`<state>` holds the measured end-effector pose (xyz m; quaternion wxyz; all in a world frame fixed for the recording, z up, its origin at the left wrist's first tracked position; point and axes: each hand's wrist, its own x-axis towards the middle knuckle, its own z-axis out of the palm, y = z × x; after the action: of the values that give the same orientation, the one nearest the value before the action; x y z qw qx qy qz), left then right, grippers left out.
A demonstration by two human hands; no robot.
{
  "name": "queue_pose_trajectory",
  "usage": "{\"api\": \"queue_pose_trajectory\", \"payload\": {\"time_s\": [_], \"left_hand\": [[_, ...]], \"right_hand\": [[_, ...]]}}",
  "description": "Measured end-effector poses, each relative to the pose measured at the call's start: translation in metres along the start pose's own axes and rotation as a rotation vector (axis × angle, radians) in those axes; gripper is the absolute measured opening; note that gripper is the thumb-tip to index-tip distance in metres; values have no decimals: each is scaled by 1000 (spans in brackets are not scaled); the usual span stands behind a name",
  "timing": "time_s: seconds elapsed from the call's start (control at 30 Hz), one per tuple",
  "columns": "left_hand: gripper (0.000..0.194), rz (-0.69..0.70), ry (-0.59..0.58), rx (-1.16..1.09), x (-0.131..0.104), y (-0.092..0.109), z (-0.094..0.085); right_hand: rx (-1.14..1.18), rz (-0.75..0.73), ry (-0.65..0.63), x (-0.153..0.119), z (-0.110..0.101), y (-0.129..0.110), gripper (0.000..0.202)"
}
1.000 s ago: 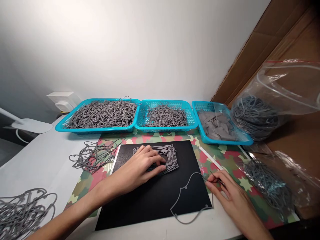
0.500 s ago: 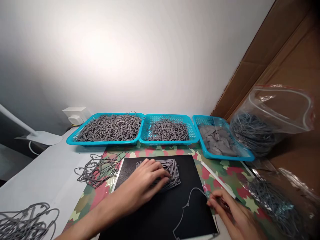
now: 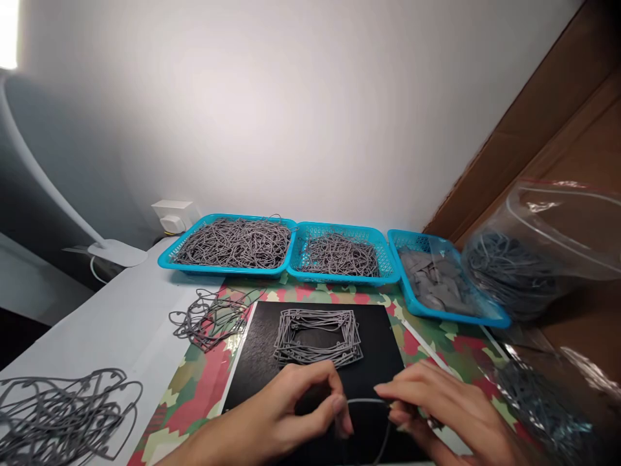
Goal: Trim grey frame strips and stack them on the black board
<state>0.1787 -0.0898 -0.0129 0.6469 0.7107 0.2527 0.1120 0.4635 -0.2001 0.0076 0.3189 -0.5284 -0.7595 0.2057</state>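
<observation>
Over the lower part of a black board (image 3: 257,362), my left hand (image 3: 305,414) pinches one end of a thin grey loop (image 3: 367,401). The fingers of my right hand (image 3: 436,408) close on the loop's other side, and part of it hangs down between the hands. Just beyond my left hand, a stack of grey rectangular frames (image 3: 317,355) lies on the board with a gap in its middle. What else my right fingers may hold is hidden.
Behind stand blue baskets (image 3: 344,279) of grey loops and flat grey pieces. Tangled grey loops (image 3: 208,320) lie left of the board, with another heap (image 3: 68,414) nearer. Plastic bags (image 3: 514,259) are at right, a white lamp (image 3: 119,253) at left.
My left hand has left the stack of frames and come down to the loop near my right hand. The view has shifted, so the baskets appear further right.
</observation>
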Motion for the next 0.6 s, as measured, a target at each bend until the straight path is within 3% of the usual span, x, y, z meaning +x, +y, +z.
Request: {"api": "queue_pose_trajectory", "payload": {"time_s": [0.1, 0.2, 0.4, 0.6], "left_hand": [[49, -41, 23, -186, -9, -6, -4], [53, -91, 32, -230, -13, -14, -13], [38, -142, 63, 43, -26, -25, -33], [36, -59, 205, 204, -39, -32, -31]], "right_hand": [[-33, 33, 42, 9, 4, 5, 19], [-32, 100, 55, 19, 13, 15, 12], [143, 276, -4, 36, 14, 14, 25], [283, 435, -10, 32, 3, 8, 38]]}}
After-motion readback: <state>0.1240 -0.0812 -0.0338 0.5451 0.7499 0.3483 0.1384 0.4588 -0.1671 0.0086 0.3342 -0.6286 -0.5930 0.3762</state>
